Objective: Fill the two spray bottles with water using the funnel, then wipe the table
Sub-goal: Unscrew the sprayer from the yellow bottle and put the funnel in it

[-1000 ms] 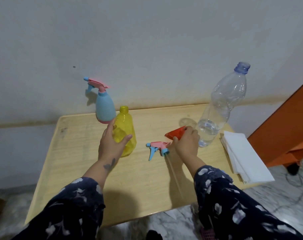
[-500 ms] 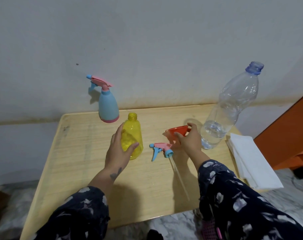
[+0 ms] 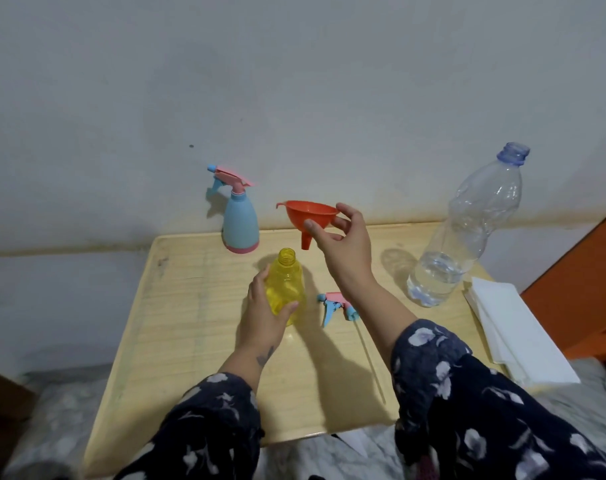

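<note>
Two grips: right hand (image 3: 343, 251) pinches funnel (image 3: 310, 216) above yellow bottle (image 3: 286, 289), clasped by left hand (image 3: 263, 317).

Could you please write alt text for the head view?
The right hand holds a red funnel above an open yellow bottle that the left hand steadies on a table. Nearby: a blue spray bottle, a loose sprayer, a water bottle, and tissues.

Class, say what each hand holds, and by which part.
Left hand grips the yellow bottle around its body. Right hand holds the funnel by its rim.
</note>
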Action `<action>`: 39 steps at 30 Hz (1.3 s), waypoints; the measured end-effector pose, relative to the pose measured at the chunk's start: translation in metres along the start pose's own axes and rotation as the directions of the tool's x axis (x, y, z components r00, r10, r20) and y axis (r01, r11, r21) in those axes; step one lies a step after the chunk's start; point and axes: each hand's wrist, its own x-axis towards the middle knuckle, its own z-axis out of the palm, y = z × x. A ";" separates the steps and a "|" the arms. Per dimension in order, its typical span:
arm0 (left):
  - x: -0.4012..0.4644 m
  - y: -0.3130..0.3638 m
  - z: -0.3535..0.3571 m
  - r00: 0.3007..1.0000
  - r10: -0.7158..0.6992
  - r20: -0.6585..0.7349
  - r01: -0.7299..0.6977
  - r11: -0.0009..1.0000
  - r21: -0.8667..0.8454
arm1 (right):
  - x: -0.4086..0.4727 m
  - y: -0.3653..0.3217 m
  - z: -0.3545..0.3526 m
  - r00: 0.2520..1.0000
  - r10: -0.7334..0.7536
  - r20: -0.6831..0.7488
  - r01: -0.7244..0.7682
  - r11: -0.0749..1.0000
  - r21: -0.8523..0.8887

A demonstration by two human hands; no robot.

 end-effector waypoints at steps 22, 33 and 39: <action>0.006 0.001 -0.002 0.999 -0.007 0.037 0.006 1.000 0.005 | -0.038 0.040 -0.016 0.984 0.040 0.174 0.005 0.968 -0.250; -0.002 0.005 0.005 0.999 -0.016 0.031 0.016 1.000 -0.017 | -0.007 0.077 -0.175 0.963 0.004 -0.269 -0.160 0.810 -0.563; -0.005 0.016 0.003 0.999 -0.017 -0.035 0.015 0.997 -0.078 | 0.025 0.073 -0.204 0.964 0.067 -0.258 -0.177 0.883 -0.434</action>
